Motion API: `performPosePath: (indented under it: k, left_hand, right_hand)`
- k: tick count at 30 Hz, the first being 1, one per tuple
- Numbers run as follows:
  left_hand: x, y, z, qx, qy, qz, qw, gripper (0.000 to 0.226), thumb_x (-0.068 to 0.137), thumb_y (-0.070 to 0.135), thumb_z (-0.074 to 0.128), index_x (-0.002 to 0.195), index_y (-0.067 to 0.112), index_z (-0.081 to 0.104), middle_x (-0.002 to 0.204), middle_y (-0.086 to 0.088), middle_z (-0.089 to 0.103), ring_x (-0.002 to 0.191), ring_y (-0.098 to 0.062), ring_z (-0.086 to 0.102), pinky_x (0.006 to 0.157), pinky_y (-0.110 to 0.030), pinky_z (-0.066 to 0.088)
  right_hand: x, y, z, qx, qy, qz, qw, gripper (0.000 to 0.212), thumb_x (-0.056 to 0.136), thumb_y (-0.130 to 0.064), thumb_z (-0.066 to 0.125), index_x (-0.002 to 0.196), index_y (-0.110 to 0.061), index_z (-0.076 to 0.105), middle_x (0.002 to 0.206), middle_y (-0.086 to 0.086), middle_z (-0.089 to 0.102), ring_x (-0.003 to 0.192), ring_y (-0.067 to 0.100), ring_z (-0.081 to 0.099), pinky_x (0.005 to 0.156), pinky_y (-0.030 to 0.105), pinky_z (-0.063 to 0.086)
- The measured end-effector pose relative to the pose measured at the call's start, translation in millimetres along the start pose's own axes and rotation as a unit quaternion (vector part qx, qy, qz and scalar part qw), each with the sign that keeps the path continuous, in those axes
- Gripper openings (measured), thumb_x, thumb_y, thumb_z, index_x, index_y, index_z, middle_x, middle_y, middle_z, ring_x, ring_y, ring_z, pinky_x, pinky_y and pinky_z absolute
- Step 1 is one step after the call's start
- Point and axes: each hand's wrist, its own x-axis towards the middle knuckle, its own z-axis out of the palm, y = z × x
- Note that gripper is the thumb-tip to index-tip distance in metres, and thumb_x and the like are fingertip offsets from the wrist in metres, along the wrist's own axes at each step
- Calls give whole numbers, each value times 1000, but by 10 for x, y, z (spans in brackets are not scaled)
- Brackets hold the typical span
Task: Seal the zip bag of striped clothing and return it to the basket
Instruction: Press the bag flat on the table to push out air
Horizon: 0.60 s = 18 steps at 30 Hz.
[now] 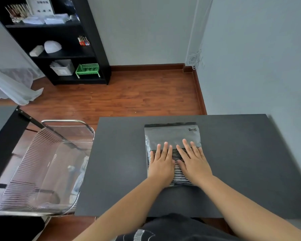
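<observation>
A clear zip bag (172, 134) lies flat on the dark table (241, 162), its black zip strip at the far end. Folded black-and-white striped clothing (178, 173) fills its near half. My left hand (161, 162) and my right hand (192, 160) rest side by side, palms down with fingers spread, pressing on the bag over the clothing. Neither hand grips anything. A wire basket (47, 167) with a chrome rim stands to the left of the table, lower than the tabletop, with clear plastic bags inside.
A black shelf unit (94, 49) holding a green crate and small items stands at the far left wall. Wooden floor lies beyond the table. A wall runs along the right side. White fabric hangs at the far left.
</observation>
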Motion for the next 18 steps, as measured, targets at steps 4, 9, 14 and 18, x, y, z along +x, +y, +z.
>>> performPosePath:
  k: [4,9,14,18]
  left_hand:
    - [-24,-165,99,8,8,-17,1000,60,104,38,15,152,20,-16,158,2,-25,147,-26,-21,116,-45,-13]
    - [-26,-205,165,2,10,-3,1000,59,102,42,12,146,26,-23,155,5,-30,147,-24,-20,114,-41,-15]
    - [4,-211,192,6,10,-5,1000,60,103,40,14,151,24,-17,155,5,-29,148,-26,-18,116,-43,-12]
    - [21,-214,218,14,4,-11,1000,60,102,40,13,152,23,-16,155,4,-29,148,-26,-18,116,-43,-12]
  right_hand:
    - [-54,36,88,-2,-11,6,1000,63,97,-56,9,155,-34,-4,160,-5,-23,148,21,-18,118,40,-11]
    - [-88,62,144,18,-11,18,1000,63,92,-61,1,147,-41,-22,156,-8,-33,142,18,-29,116,41,-15]
    - [-51,91,167,38,-29,18,999,60,90,-62,-2,142,-47,-30,151,-13,-42,141,16,-32,113,40,-19]
    - [-29,102,163,39,-54,23,997,61,90,-63,-2,142,-47,-29,152,-13,-42,143,17,-31,115,43,-17]
